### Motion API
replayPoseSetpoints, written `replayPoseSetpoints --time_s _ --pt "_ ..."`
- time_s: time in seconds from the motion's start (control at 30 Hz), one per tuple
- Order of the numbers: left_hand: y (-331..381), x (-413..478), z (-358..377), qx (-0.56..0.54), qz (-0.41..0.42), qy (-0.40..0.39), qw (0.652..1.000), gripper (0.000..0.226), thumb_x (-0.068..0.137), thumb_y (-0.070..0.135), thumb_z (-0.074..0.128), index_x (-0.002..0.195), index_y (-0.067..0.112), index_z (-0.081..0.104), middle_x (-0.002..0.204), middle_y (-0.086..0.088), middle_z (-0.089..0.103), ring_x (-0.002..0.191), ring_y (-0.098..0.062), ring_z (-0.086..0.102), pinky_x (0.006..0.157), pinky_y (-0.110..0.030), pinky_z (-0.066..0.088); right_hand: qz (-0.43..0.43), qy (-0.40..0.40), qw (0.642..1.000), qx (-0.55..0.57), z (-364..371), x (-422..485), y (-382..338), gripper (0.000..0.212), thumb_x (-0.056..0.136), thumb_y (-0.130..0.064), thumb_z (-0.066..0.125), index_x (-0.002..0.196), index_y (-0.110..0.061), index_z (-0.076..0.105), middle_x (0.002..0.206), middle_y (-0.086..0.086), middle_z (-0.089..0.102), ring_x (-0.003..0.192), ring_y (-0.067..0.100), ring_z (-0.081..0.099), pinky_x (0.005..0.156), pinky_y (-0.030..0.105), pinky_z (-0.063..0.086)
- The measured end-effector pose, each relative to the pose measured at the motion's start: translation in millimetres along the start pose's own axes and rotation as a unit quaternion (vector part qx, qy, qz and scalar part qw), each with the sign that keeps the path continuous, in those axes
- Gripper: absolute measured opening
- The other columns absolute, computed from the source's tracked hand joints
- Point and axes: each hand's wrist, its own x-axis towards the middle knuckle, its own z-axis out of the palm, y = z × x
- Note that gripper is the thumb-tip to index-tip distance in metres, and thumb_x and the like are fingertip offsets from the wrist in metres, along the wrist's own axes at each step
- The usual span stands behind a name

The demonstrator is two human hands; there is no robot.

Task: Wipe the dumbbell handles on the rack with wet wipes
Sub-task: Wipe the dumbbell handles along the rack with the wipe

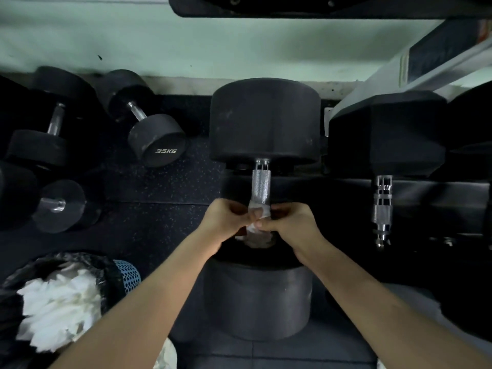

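Both pinch wet wipe (257,233) | left hand (225,218), right hand (291,222) | on handle (261,185)

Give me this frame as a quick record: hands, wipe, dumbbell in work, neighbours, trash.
left hand: pinches the wipe from the left
right hand: pinches the same wipe from the right
wipe: white, wrapped round the near part of the handle
handle: knurled metal, far part bare
dumbbell: round black heads
neighbour: hex dumbbell to the right, no hand on it
floor: 35KG dumbbell, left
bin: bagged, holds crumpled white tissue, lower left
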Motion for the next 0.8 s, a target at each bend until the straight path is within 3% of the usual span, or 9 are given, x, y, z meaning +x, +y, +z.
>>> replayPoseSetpoints --time_s 0.1,0.17,0.23,0.33,0.47,0.57,0.63,0.73,0.8 --pt "6 0 2 -0.090 0.026 -0.003 0.996 0.018 0.075 0.013 0.076 0.092 0.008 0.072 0.080 -0.003 0.072 0.060 -0.001 0.067 0.051 -0.008 0.047 -0.033 0.029 0.998 0.053 4 -1 -1 0.036 0.065 0.015 0.075 0.074 -0.017 0.063 0.078 0.002 0.069 0.069 0.010 0.066 0.064 0.015 0.055" --pt "10 3 4 -0.141 0.034 0.022 0.989 0.022 0.072 0.004 0.077 0.092 0.011 0.069 0.073 0.005 0.072 0.058 0.003 0.066 0.051 -0.006 0.047 -0.047 0.042 0.994 0.086 7 3 -5 0.036 0.065 0.017 0.073 0.089 -0.010 0.066 0.087 0.007 0.070 0.078 0.015 0.067 0.074 0.021 0.056" --pt "14 7 6 -0.199 0.029 0.050 0.978 0.034 0.071 0.001 0.077 0.102 0.006 0.065 0.073 0.005 0.069 0.063 -0.003 0.066 0.056 -0.008 0.050 -0.046 0.054 0.988 0.134 10 9 -9 0.044 0.068 0.019 0.069 0.108 0.001 0.063 0.098 0.016 0.070 0.092 0.025 0.067 0.084 0.029 0.054" --pt "14 9 10 -0.240 0.010 0.079 0.967 0.038 0.072 0.005 0.077 0.107 0.008 0.062 0.084 -0.003 0.070 0.074 -0.010 0.066 0.063 -0.015 0.054 -0.049 0.058 0.983 0.168 9 13 -9 0.041 0.072 0.012 0.071 0.111 0.004 0.062 0.104 0.018 0.069 0.097 0.028 0.067 0.087 0.031 0.053" --pt "0 -1 4 -0.163 -0.032 0.038 0.985 0.029 0.074 0.024 0.077 0.100 0.015 0.068 0.096 -0.005 0.072 0.089 -0.017 0.068 0.084 -0.032 0.055 -0.002 0.035 0.998 0.048 2 2 3 0.032 0.074 -0.006 0.077 0.105 -0.004 0.068 0.095 0.008 0.072 0.089 0.018 0.069 0.086 0.029 0.055" --pt "1 -10 -1 -0.070 -0.047 -0.036 0.996 0.017 0.083 0.030 0.069 0.084 0.013 0.069 0.075 -0.001 0.070 0.072 -0.012 0.067 0.063 -0.021 0.054 0.042 0.002 0.995 -0.091 2 -1 8 0.028 0.076 -0.017 0.078 0.101 -0.007 0.071 0.094 0.007 0.074 0.086 0.018 0.070 0.084 0.032 0.057" --pt "6 -11 1 -0.017 -0.011 -0.006 1.000 0.022 0.085 0.023 0.067 0.068 0.009 0.064 0.061 0.001 0.062 0.056 -0.008 0.060 0.051 -0.018 0.045 0.032 0.030 0.989 -0.141 7 -1 8 0.017 0.076 -0.018 0.077 0.089 -0.008 0.073 0.083 0.007 0.074 0.077 0.018 0.071 0.077 0.034 0.059" --pt "7 -13 6 0.049 0.020 0.060 0.997 0.027 0.083 0.012 0.069 0.059 0.002 0.060 0.056 -0.007 0.056 0.054 -0.017 0.053 0.055 -0.030 0.044 0.003 0.089 0.974 -0.210 12 -6 7 0.006 0.077 -0.014 0.071 0.074 -0.009 0.071 0.070 0.007 0.071 0.066 0.019 0.067 0.064 0.031 0.056" --pt "6 -19 4 0.028 0.025 0.062 0.997 0.022 0.082 0.008 0.069 0.061 0.002 0.064 0.060 -0.012 0.063 0.056 -0.018 0.059 0.057 -0.031 0.050 0.000 0.106 0.971 -0.213 11 -12 5 0.005 0.080 -0.010 0.066 0.079 -0.008 0.071 0.073 0.008 0.071 0.070 0.021 0.067 0.066 0.032 0.057"
